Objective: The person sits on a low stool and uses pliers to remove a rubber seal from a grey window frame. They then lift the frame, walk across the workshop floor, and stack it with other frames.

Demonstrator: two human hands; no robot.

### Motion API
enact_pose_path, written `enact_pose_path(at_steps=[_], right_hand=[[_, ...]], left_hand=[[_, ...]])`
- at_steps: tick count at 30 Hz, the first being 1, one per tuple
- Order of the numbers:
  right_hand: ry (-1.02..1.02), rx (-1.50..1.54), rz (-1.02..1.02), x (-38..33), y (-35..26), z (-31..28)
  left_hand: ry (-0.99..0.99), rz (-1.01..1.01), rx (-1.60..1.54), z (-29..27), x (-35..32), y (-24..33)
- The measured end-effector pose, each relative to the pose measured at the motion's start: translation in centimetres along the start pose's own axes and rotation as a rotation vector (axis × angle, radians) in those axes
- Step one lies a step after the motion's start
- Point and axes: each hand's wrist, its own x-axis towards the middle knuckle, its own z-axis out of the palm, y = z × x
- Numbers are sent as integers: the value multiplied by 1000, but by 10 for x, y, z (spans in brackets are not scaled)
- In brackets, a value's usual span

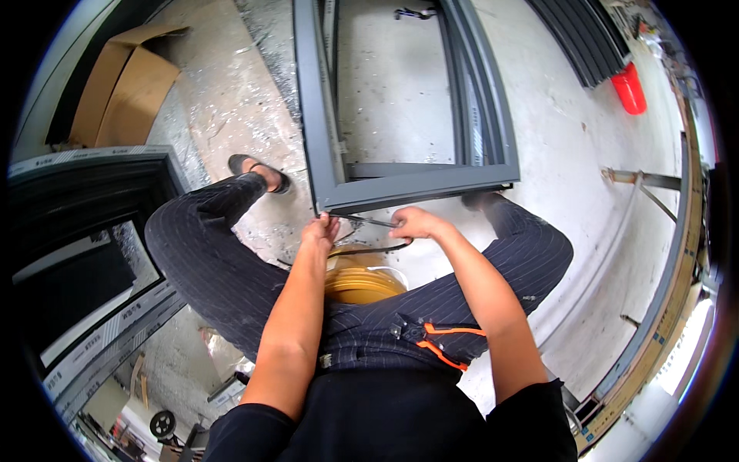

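Cardboard box (127, 92) sits way out at 10 o'clock. Close in at 9, the left hand (319, 229) has its fingers pinched on a skinny black strip (358, 252), right by the near left corner of the gray frame (423, 185) at 12. That strip loops across dead center, yellow bucket (354, 286) at 6, to the right hand (416, 223) at 3, fingers curled snugly round it. Orange-handled tool (454, 330) at 5, red container (630, 88) out at 2.
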Motion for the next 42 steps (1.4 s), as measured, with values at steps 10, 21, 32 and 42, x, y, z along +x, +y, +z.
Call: enact_pose_path(at_steps=[10,21,32,42], right_hand=[[870,198,54,-64,71,-50],[941,-51,182,-34,79,-38],[935,-33,260,-33,66,-36],[429,289,-195,-85,-39,-26]], left_hand=[[79,-51,58,10,6,3],[21,-87,70,2,16,9],[53,-75,127,11,-3,9],[-493,188,735,59,-130,-9]])
